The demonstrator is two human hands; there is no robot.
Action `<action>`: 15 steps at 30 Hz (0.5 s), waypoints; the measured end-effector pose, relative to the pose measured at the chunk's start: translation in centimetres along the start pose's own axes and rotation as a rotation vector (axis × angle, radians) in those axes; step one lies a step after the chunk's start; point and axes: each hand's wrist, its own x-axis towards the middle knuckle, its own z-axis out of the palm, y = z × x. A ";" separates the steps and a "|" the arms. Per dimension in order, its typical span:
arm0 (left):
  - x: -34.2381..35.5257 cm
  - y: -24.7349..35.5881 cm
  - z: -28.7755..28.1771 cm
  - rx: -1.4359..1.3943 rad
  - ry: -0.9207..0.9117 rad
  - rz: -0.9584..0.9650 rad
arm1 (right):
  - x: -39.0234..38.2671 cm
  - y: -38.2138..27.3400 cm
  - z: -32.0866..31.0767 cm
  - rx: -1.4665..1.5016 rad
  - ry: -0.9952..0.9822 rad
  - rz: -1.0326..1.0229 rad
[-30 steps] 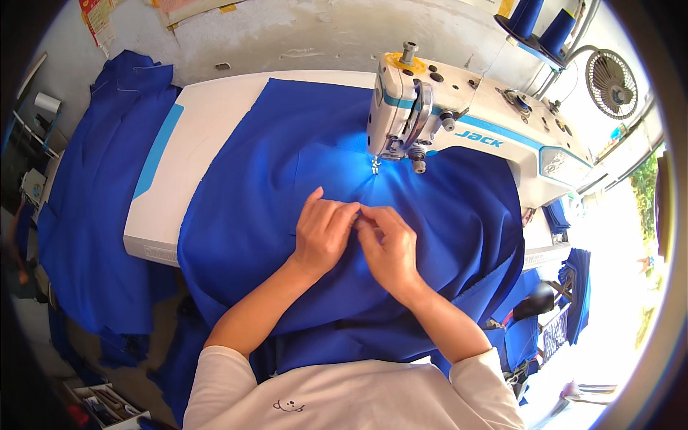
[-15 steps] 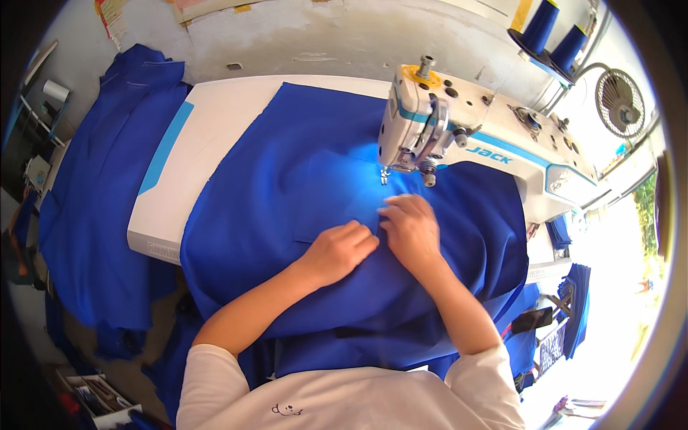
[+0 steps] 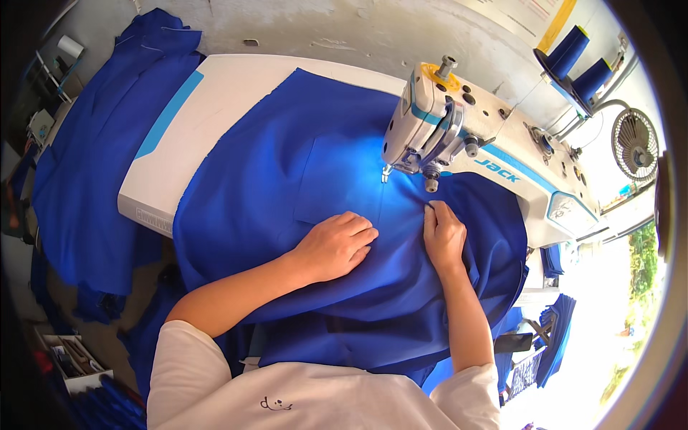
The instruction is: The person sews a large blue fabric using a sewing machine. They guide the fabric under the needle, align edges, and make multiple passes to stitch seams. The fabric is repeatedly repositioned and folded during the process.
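A large piece of blue fabric [image 3: 247,172] is spread over the sewing machine bed and hangs over its near edge. A squarish patch like a pocket [image 3: 333,183] shows on it, left of the presser foot [image 3: 385,174]. My left hand [image 3: 335,245] rests on the fabric at the patch's lower edge, fingers slightly bent and laid on the cloth, holding nothing. To the right of the presser foot and nearer me, my right hand [image 3: 444,233] pinches a fold of the fabric. The sewing machine head [image 3: 459,118] lights the area round its needle.
More blue cloth [image 3: 100,172] hangs at the left of the white machine bed [image 3: 186,136]. Two blue thread cones [image 3: 568,51] stand behind the machine, near a small fan [image 3: 635,145]. A dark phone [image 3: 514,342] and folded blue pieces [image 3: 555,337] are at the lower right.
My right hand has moved right, away from my left hand, and now pinches the fabric. My left hand stays on the cloth. The whole view has tilted and shifted slightly.
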 end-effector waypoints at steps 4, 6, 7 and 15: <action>0.7 -1.1 0.2 -0.009 -0.031 0.010 | 1.5 1.0 0.7 0.029 0.002 -0.005; 1.3 -1.6 0.1 -0.004 -0.041 0.015 | 2.2 1.6 1.5 0.044 0.012 -0.006; 1.6 -1.9 0.1 -0.006 -0.037 0.022 | 2.5 1.9 1.8 0.048 0.017 -0.008; 4.0 -4.8 0.3 0.018 -0.005 0.088 | 4.9 4.2 4.0 -0.042 0.049 0.005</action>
